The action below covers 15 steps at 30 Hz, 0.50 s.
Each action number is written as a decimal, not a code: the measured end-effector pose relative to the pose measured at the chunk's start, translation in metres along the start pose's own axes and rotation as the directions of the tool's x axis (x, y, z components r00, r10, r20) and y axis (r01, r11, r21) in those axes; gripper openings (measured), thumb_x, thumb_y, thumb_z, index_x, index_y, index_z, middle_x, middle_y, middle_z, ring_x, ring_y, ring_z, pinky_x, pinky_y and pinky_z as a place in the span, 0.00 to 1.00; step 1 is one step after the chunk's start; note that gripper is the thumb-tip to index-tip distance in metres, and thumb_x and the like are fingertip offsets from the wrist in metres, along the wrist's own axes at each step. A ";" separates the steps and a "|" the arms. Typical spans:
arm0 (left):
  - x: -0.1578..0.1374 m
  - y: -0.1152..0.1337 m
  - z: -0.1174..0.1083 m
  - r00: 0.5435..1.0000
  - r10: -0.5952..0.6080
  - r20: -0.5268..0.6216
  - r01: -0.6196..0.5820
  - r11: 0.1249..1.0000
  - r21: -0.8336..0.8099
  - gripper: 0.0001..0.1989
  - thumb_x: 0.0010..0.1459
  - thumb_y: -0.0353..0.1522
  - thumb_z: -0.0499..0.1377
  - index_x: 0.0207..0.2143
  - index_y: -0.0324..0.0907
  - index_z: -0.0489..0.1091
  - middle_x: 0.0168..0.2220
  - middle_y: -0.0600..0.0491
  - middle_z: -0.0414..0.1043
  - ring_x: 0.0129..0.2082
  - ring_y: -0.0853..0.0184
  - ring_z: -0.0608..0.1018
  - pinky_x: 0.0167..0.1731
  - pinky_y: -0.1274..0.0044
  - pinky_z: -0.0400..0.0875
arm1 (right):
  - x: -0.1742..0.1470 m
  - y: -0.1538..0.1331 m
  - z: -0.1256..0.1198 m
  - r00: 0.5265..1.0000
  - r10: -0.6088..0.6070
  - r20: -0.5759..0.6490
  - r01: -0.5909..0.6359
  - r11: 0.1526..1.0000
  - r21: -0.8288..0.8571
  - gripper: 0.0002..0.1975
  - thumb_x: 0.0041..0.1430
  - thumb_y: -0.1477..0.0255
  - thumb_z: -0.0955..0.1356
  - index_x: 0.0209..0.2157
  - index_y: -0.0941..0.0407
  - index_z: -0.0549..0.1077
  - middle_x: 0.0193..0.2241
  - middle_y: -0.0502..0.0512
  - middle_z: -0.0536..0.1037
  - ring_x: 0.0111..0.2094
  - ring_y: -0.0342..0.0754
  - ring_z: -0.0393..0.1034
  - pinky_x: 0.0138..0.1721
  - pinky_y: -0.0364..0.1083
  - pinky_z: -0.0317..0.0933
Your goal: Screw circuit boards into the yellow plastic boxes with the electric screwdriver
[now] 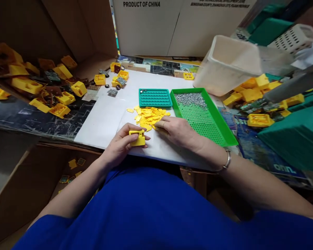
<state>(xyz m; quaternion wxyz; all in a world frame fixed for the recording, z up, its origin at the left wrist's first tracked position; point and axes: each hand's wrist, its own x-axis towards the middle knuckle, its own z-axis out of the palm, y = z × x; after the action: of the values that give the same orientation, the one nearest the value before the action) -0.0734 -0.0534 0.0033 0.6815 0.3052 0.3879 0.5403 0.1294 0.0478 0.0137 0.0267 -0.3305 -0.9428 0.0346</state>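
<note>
Between the thumb and fingers of my left hand is a small yellow plastic housing with openings in its upper side, held just above the white work surface. My right hand reaches in from the right, its fingers curled together at the near right edge of a pile of small flat yellow plastic pieces. Its fingertips meet the pile, and whatever they pinch is hidden. Behind the pile lies a teal ribbed tray. A bright green perforated tray with a heap of small silvery metal parts sits beside my right hand.
At left a cardboard box spills yellow housings with circuit boards. Several similar assemblies stand at the back left of the white board. A tilted whitish bin, more yellow housings and teal containers crowd the right.
</note>
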 end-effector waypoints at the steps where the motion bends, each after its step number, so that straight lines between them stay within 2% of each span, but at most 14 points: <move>1: 0.001 -0.001 0.002 1.000 0.002 -0.009 -0.002 1.000 -0.003 0.10 0.53 0.31 0.66 0.38 0.39 0.71 0.39 0.50 0.79 0.40 0.62 0.82 0.37 0.71 0.79 | 0.003 -0.004 -0.001 1.000 0.008 0.009 -0.008 1.000 -0.017 0.12 0.68 0.68 0.62 0.40 0.55 0.76 0.38 0.60 0.80 0.37 0.51 0.74 0.31 0.47 0.63; 4: 0.000 -0.004 0.004 0.999 -0.016 -0.033 0.016 1.000 -0.006 0.13 0.53 0.35 0.67 0.39 0.40 0.70 0.35 0.51 0.78 0.36 0.62 0.82 0.34 0.71 0.78 | 0.009 -0.014 -0.005 1.000 0.000 0.001 0.000 0.998 -0.066 0.10 0.66 0.73 0.64 0.34 0.59 0.76 0.31 0.61 0.79 0.31 0.51 0.73 0.28 0.45 0.58; 7: -0.004 -0.006 0.005 0.998 -0.059 -0.027 0.059 0.998 -0.009 0.17 0.51 0.39 0.67 0.39 0.40 0.69 0.33 0.50 0.78 0.33 0.61 0.82 0.29 0.73 0.77 | 0.010 -0.013 0.002 0.999 -0.039 -0.034 0.036 0.996 -0.079 0.08 0.61 0.78 0.65 0.29 0.58 0.75 0.26 0.57 0.79 0.25 0.47 0.72 0.25 0.43 0.55; 9: -0.005 -0.008 0.004 0.998 -0.062 -0.016 0.062 0.998 -0.011 0.18 0.50 0.40 0.67 0.38 0.40 0.68 0.33 0.50 0.77 0.33 0.62 0.82 0.29 0.73 0.77 | 0.010 -0.007 0.012 0.999 -0.026 -0.034 0.025 0.999 -0.032 0.09 0.61 0.77 0.64 0.33 0.57 0.76 0.30 0.55 0.80 0.28 0.47 0.74 0.26 0.43 0.58; 12: -0.003 -0.012 0.005 0.998 -0.063 0.006 0.063 0.998 -0.013 0.19 0.49 0.41 0.67 0.39 0.41 0.67 0.31 0.52 0.76 0.31 0.62 0.82 0.29 0.73 0.76 | 0.007 0.003 0.025 0.993 -0.059 -0.100 0.064 0.997 0.049 0.13 0.59 0.78 0.64 0.42 0.55 0.77 0.35 0.56 0.80 0.29 0.47 0.76 0.28 0.43 0.63; 15: 0.002 -0.017 0.007 0.997 -0.078 0.014 0.079 0.996 -0.047 0.19 0.48 0.39 0.68 0.39 0.42 0.66 0.31 0.52 0.75 0.31 0.64 0.81 0.31 0.73 0.76 | 0.001 0.010 0.027 0.988 -0.095 -0.121 0.111 0.985 0.134 0.14 0.59 0.77 0.63 0.39 0.52 0.79 0.31 0.54 0.79 0.27 0.48 0.76 0.26 0.44 0.65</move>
<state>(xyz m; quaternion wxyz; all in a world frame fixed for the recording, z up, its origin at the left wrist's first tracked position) -0.0586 -0.0556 -0.0070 0.7116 0.2767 0.3825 0.5203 0.1330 0.0545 -0.0136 0.1057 -0.2800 -0.9507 0.0806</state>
